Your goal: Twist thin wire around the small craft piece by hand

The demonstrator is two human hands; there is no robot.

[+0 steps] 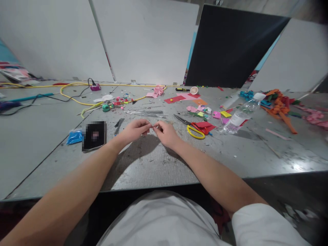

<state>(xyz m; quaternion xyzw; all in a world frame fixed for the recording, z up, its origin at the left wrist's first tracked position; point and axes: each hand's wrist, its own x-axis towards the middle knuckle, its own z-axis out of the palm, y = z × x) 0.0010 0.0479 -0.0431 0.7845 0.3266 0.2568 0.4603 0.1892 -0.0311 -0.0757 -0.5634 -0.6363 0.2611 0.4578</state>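
My left hand [133, 130] and right hand [166, 132] meet fingertip to fingertip over the middle of the worktop [153, 164], both pinched together on a tiny piece [153, 127] that I can barely make out between them; it looks pale and thin, but what it is made of I cannot tell. I judge it very light and easily bent or dropped, so the hold belongs at its two ends, with fingertips only and little pressure. At 12 o'clock from my hands lies a bundle of thin metal wires [145, 112], probably stiff and springy, best picked up one at a time near the middle. At 2 o'clock, near the right hand, the yellow-handled scissors [192, 129] rest against a folded red sheet [205, 127]. Farther out at 3 o'clock a clear plastic bottle [239, 118] lies on its side. At 9 o'clock sit a dark flat device [94, 136] and a blue packet [74, 137]. Coloured paper scraps [200, 111] are strewn at 1 o'clock, and a yellow cable [74, 89] loops at 10 o'clock.
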